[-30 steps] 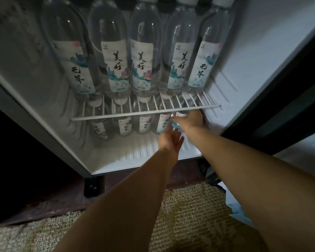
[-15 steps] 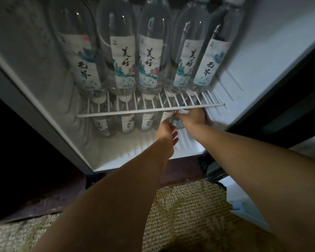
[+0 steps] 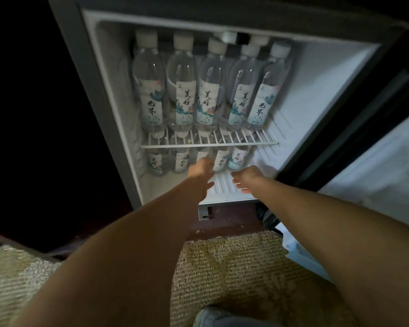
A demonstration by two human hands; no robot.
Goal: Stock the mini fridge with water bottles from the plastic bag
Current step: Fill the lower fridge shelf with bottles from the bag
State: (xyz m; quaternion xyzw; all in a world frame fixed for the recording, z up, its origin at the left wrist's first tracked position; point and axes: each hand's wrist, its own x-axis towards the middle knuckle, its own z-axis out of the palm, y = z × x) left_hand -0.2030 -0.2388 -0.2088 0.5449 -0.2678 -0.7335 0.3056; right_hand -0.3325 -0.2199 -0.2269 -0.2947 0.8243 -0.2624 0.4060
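The mini fridge (image 3: 321, 95) stands open in front of me. Several labelled water bottles (image 3: 185, 90) stand in a row on its white wire shelf (image 3: 257, 143). Beneath the shelf, several more bottles (image 3: 237, 158) stand at the back of the floor compartment. My left hand (image 3: 200, 173) reaches into the lower compartment in front of the middle bottles with fingers loosely spread, holding nothing. My right hand (image 3: 246, 177) hovers over the ribbed fridge floor just in front of the rightmost lower bottle, fingers relaxed and empty. The plastic bag is not clearly in view.
The fridge door (image 3: 383, 171) hangs open at the right. A woven carpet (image 3: 234, 267) covers the floor below the fridge. Something white and blue (image 3: 300, 253) lies on the floor by the door's foot. A shoe (image 3: 213, 317) shows at the bottom edge.
My right hand has let go of the bottle it was setting at the lower right and drawn back. My left hand has also pulled back slightly. The view has moved away from the fridge.
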